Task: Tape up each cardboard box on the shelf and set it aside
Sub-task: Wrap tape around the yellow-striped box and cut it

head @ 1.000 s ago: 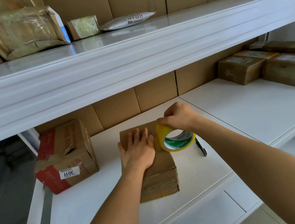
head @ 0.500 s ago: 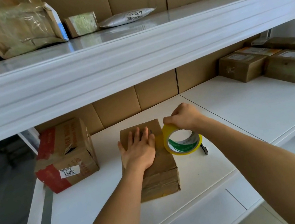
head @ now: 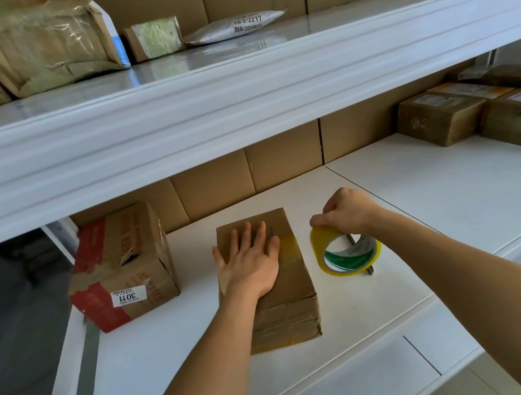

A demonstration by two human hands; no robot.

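A small brown cardboard box (head: 291, 300) lies flat on the white lower shelf (head: 427, 202). My left hand (head: 248, 262) presses on its top with straight, spread fingers. A strip of yellowish tape (head: 288, 251) crosses the box top beside my fingers. To the right of the box, my right hand (head: 347, 213) grips the top of a yellow tape roll (head: 349, 253), which stands on edge on the shelf, clear of the box.
A red-and-brown box labelled 3011 (head: 122, 270) stands at the left. Several taped parcels (head: 481, 113) sit at the far right. A dark pen-like tool (head: 369, 270) lies behind the roll. The upper shelf (head: 234, 97) carries packages (head: 41, 48).
My right hand has drawn the tape roll rightward, off the box and down onto the shelf, leaving tape across the box top. My left hand stays pressed on the box.
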